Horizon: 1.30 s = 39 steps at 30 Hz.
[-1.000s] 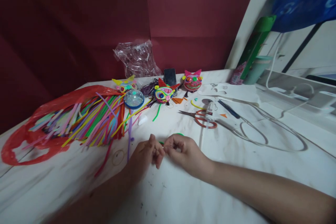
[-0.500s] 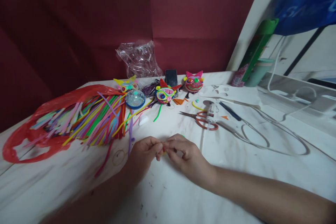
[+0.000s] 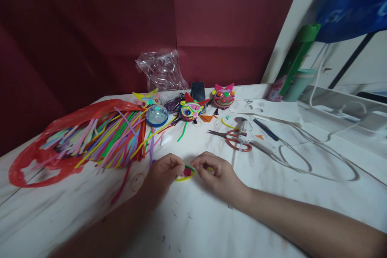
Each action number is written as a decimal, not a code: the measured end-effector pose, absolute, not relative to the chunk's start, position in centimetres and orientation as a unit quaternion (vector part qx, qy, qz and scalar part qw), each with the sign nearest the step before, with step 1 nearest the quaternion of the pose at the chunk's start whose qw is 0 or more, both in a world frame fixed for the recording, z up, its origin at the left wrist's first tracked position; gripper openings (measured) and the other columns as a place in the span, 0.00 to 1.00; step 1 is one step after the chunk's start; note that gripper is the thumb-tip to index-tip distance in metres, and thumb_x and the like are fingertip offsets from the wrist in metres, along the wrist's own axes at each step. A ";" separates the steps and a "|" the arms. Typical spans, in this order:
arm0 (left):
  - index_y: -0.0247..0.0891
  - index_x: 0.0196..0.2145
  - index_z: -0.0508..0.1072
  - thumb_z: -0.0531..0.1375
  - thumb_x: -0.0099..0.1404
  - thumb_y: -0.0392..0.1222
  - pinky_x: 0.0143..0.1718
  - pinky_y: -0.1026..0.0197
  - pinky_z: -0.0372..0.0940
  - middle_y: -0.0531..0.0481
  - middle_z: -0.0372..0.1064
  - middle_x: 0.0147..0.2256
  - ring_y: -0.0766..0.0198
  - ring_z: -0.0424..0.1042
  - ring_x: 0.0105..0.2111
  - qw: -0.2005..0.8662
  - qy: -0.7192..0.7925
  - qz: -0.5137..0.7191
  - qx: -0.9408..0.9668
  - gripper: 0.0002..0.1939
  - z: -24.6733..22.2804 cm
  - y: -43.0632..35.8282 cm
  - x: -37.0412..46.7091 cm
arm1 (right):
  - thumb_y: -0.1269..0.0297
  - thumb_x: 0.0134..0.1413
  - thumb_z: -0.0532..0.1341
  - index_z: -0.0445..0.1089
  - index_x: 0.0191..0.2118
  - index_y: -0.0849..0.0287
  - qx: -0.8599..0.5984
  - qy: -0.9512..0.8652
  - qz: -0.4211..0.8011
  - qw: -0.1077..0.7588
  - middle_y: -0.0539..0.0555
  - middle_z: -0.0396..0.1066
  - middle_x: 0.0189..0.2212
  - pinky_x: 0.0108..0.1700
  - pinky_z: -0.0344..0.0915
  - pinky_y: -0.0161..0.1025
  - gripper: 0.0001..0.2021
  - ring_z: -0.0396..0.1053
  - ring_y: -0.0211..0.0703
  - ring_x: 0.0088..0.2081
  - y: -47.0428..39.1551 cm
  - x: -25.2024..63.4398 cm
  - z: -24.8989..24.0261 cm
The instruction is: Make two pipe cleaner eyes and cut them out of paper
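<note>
Over the front middle of the table, my left hand (image 3: 165, 172) is closed in a pinch at the left end of a small eye-shaped pipe cleaner piece (image 3: 187, 172). The piece has a green upper edge, a yellow lower edge and a red middle. My right hand (image 3: 218, 172) has thumb and forefinger pressed together at the piece's right tip; whether they grip it is hard to tell. A bit of yellow shows behind the right fingers. Beyond the hands sits a pipe cleaner lion head (image 3: 191, 109) with red ears.
Many loose pipe cleaners (image 3: 115, 139) lie on a red plastic bag (image 3: 18, 169) at left. Behind are a clear dome (image 3: 156, 115), a yellow-eared head (image 3: 147, 98), a pink head (image 3: 223, 96) and a phone (image 3: 198, 90). Scissors (image 3: 238, 141) and a corded glue gun (image 3: 256, 141) lie right.
My hands have drawn slightly apart, and the eye-shaped piece between them now shows. The view has shifted a little.
</note>
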<state>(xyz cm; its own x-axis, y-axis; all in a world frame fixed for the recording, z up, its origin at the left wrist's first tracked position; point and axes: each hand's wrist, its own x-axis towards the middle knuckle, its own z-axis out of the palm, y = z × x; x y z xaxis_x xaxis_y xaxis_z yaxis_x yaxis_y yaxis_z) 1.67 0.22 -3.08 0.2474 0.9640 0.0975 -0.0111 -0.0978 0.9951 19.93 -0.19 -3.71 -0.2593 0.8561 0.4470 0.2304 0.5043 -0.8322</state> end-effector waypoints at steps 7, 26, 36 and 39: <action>0.37 0.21 0.66 0.60 0.56 0.48 0.29 0.64 0.54 0.56 0.60 0.21 0.67 0.59 0.25 0.497 0.445 0.459 0.587 0.13 -2.6 0.6 1.2 | 0.71 0.53 0.55 0.71 0.34 0.59 -0.374 -0.711 0.319 0.503 0.54 0.72 0.30 0.34 0.66 0.35 0.08 0.70 0.39 0.32 0.4 20.4 -3.4; 0.38 0.15 0.66 0.53 0.59 0.66 0.23 0.62 0.50 0.53 0.60 0.13 0.68 0.55 0.17 0.550 0.423 0.385 0.608 0.30 -3.1 0.3 2.3 | 0.74 0.52 0.56 0.72 0.31 0.60 -0.354 -0.742 0.322 0.469 0.51 0.68 0.26 0.30 0.62 0.32 0.07 0.65 0.35 0.27 -0.5 19.8 -3.0; 0.38 0.13 0.66 0.50 0.61 0.66 0.22 0.62 0.53 0.52 0.61 0.13 0.68 0.56 0.16 0.527 0.441 0.327 0.649 0.32 -3.2 -0.2 2.8 | 0.73 0.52 0.57 0.68 0.28 0.58 -0.356 -0.731 0.365 0.454 0.49 0.70 0.22 0.30 0.61 0.34 0.06 0.64 0.37 0.26 -1.2 19.1 -3.2; 0.38 0.13 0.66 0.52 0.58 0.68 0.21 0.62 0.54 0.52 0.60 0.12 0.67 0.57 0.15 0.525 0.450 0.330 0.643 0.32 -3.1 -0.2 3.1 | 0.72 0.55 0.56 0.66 0.27 0.57 -0.349 -0.731 0.387 0.440 0.49 0.73 0.21 0.34 0.62 0.35 0.07 0.66 0.38 0.28 -1.2 19.0 -3.0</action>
<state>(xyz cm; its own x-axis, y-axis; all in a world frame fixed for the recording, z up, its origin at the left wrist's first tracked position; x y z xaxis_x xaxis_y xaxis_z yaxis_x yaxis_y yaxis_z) 3.08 -0.25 -3.11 0.3772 0.9248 -0.0489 0.2328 -0.0436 0.9715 19.02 -1.24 -3.02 -0.3696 0.8512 0.3727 0.1696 0.4561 -0.8736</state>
